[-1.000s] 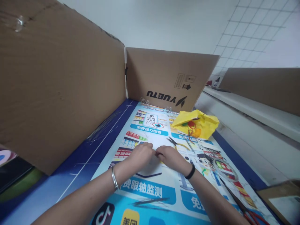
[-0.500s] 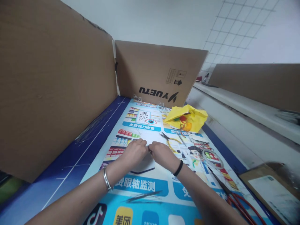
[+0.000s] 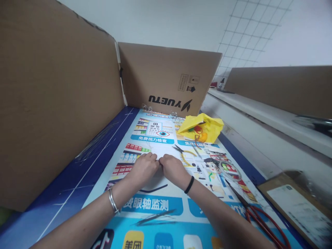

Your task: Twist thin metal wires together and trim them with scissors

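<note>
My left hand (image 3: 145, 168), with a silver bangle at the wrist, is closed in a pinch over the printed mat (image 3: 160, 148). My right hand (image 3: 174, 169), wearing a black band, is closed the same way, and the two meet at the fingertips. Something small and dark shows between them, too small and covered to name. Just beyond my right hand lie yellow-handled pliers (image 3: 185, 154) with their jaws apart. A bundle of thin dark strands (image 3: 155, 218) rests on the mat nearer to me, below the hands.
A yellow bag (image 3: 214, 128) with coloured thread stands behind the pliers. To the right are a clear wire coil (image 3: 234, 176), red-handled scissors (image 3: 252, 211) and a brown package (image 3: 293, 200). Thin wires (image 3: 95, 140) lie at left. Cardboard panels (image 3: 166, 74) rise at the left and back.
The whole view has shifted, so everything sits a little further left in the picture. Both hands stay pinched together, with hardly any change in pose.
</note>
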